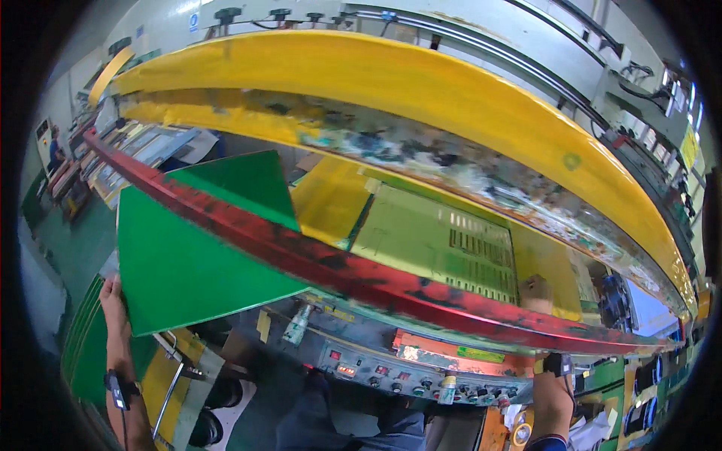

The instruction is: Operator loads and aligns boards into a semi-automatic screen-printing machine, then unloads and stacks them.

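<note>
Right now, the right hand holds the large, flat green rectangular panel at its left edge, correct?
Wrong hand: the head view shows the left hand holding the large, flat green rectangular panel at its left edge.

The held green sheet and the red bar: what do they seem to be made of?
Held green sheet: perhaps coated metal or plastic, satin; it looks stiff, with a thin pale edge. Red bar: probably painted metal, semi-gloss; highlights and dark patches show.

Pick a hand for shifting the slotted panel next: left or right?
Right, likely: the right hand is past the red bar, beside the right edge of the slotted panel. The left hand is farther off, its grip on the green panel.
</note>
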### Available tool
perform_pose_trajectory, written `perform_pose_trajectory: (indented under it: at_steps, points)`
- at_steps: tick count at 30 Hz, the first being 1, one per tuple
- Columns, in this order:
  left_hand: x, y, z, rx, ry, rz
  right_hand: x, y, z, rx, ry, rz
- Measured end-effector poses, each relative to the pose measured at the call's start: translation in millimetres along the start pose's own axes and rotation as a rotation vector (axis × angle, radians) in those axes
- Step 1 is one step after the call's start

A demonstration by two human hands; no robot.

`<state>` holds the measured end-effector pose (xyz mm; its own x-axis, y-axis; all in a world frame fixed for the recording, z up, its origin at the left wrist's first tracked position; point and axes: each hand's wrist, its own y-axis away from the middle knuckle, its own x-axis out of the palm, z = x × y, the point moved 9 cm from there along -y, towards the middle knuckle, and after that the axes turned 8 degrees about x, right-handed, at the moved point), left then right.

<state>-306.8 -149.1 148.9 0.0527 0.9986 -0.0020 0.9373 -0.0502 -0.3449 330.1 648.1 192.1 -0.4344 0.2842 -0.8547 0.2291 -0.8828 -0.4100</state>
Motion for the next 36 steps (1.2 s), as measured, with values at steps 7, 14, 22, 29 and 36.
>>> perform_pose_trajectory:
  at_steps: [7,14,22,29,36]
  points:
    - [8.8,18.1,-34.4,0.025,0.033,-0.058,70.3,74.7,287.6,-0.267,-0.317,0.495]
    - [0.3,52.9,-62.4,0.159,0.11,-0.164,178.2,138.9,466.1,-0.318,-1.353,1.25]
    - [-70.5,119.2,-86.6,0.066,0.254,-0.221,59.1,268.1,494.6,-0.046,-1.654,1.636]
    - [-227.1,232.4,-110.9,-0.222,-0.3,-0.251,5.7,383.0,540.5,-0.429,-1.579,1.589]
    - [-275.0,264.9,-169.8,-0.285,-0.235,-0.321,-101.9,427.1,615.9,-1.02,-1.472,0.963]
